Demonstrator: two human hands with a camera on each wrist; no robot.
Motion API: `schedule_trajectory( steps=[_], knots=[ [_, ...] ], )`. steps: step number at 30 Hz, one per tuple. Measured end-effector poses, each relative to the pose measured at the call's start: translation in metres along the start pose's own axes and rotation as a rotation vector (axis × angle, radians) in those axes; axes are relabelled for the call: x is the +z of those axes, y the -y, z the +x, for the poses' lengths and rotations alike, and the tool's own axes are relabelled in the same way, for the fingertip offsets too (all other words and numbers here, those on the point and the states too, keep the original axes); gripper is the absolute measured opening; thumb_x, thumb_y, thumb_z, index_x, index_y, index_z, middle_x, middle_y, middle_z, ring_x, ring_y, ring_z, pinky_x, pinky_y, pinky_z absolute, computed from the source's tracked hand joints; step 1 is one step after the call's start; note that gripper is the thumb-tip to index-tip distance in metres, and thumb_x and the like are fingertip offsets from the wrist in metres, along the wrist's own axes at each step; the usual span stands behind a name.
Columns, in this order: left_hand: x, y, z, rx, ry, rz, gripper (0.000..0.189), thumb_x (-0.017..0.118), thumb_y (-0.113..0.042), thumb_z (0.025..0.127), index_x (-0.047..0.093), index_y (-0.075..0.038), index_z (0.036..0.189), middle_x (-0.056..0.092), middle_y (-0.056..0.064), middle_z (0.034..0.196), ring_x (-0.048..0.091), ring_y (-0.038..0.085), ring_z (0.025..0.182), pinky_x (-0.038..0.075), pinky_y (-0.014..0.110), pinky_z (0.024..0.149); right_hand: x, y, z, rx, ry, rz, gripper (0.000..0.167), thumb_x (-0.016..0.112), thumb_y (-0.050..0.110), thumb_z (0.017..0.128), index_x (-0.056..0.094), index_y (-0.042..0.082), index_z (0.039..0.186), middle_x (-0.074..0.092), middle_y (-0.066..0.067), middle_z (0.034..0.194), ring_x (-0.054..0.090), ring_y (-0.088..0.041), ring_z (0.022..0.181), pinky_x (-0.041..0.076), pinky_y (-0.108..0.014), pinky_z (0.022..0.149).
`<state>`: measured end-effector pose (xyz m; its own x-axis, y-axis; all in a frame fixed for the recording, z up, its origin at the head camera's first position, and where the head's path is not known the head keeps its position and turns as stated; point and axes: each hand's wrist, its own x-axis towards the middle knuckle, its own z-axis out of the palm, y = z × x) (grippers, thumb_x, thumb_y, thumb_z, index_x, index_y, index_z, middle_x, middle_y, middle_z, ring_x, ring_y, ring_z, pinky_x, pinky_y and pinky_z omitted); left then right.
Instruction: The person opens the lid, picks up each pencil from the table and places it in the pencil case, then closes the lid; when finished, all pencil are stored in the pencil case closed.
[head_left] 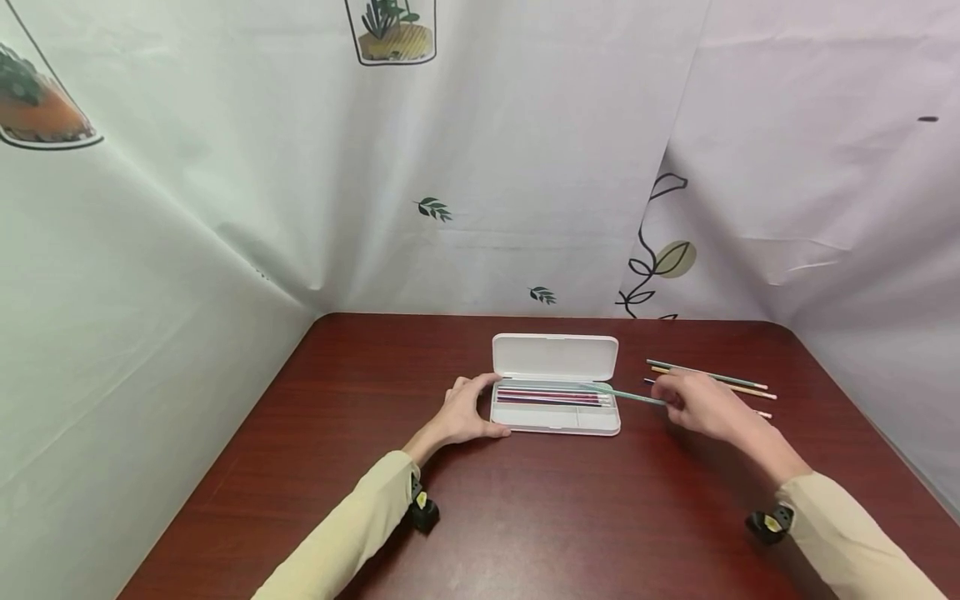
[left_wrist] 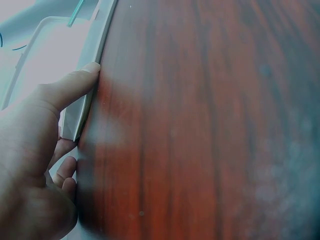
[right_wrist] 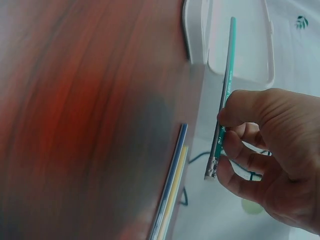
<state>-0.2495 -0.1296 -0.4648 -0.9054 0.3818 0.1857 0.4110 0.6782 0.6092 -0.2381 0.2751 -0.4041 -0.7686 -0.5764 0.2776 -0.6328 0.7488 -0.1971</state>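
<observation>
The green pencil (head_left: 636, 396), right of the head view's middle, is pinched near its metal end by the right hand (head_left: 705, 407), leaving the other end free. The left hand (head_left: 461, 410) grips the white box (head_left: 543, 415), probably to keep it still.

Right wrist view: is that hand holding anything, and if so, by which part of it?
Yes: the right hand holds a green pencil, gripped toward its silver-banded end, with the other end sticking out free.
</observation>
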Motion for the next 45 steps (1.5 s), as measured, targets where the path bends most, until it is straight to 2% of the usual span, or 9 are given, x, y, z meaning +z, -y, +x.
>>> schedule_trajectory(
  steps=[13,21,30,38,45],
  knots=[
    [0.001,0.002,0.001,-0.005,0.004,-0.001,0.090,0.093,-0.037,0.065,0.053,-0.013,0.142,0.060,0.006,0.124,0.045,0.026,0.112,0.032,0.046,0.094,0.014,0.021,0.032,0.010,0.075,0.025,0.023,0.072,-0.004,0.073,0.068,0.015,0.086,0.050,0.009,0.077,0.048,-0.009,0.067,0.042,-0.030,0.059],
    [0.000,0.002,0.000,-0.011,0.006,0.002,0.090,0.093,-0.037,0.065,0.053,-0.014,0.142,0.060,0.006,0.125,0.045,0.026,0.112,0.032,0.045,0.094,0.023,0.033,0.048,-0.016,0.076,0.019,0.021,0.073,-0.004,0.075,0.069,0.013,0.087,0.053,0.006,0.078,0.049,-0.012,0.067,0.042,-0.030,0.058],
    [0.001,0.001,0.000,-0.013,0.001,0.003,0.090,0.093,-0.036,0.065,0.053,-0.014,0.142,0.060,0.006,0.127,0.045,0.026,0.113,0.033,0.045,0.094,0.033,0.044,0.065,-0.018,0.108,0.066,0.023,0.072,-0.005,0.076,0.071,0.013,0.090,0.058,0.004,0.083,0.052,-0.013,0.070,0.044,-0.031,0.059],
    [0.000,0.001,-0.002,-0.014,-0.004,-0.003,0.090,0.093,-0.036,0.065,0.053,-0.014,0.142,0.060,0.005,0.126,0.045,0.025,0.112,0.032,0.044,0.094,0.043,0.053,0.077,-0.084,0.067,0.058,0.024,0.069,-0.008,0.075,0.070,0.013,0.086,0.060,0.004,0.084,0.052,-0.011,0.069,0.046,-0.032,0.059],
    [0.001,0.001,-0.001,-0.019,-0.002,-0.006,0.090,0.093,-0.037,0.065,0.053,-0.015,0.142,0.060,0.006,0.123,0.045,0.025,0.112,0.033,0.045,0.094,0.048,0.055,0.084,-0.117,0.059,0.058,0.026,0.066,-0.009,0.075,0.069,0.014,0.084,0.054,0.006,0.078,0.049,-0.009,0.067,0.043,-0.030,0.056]
  ],
)
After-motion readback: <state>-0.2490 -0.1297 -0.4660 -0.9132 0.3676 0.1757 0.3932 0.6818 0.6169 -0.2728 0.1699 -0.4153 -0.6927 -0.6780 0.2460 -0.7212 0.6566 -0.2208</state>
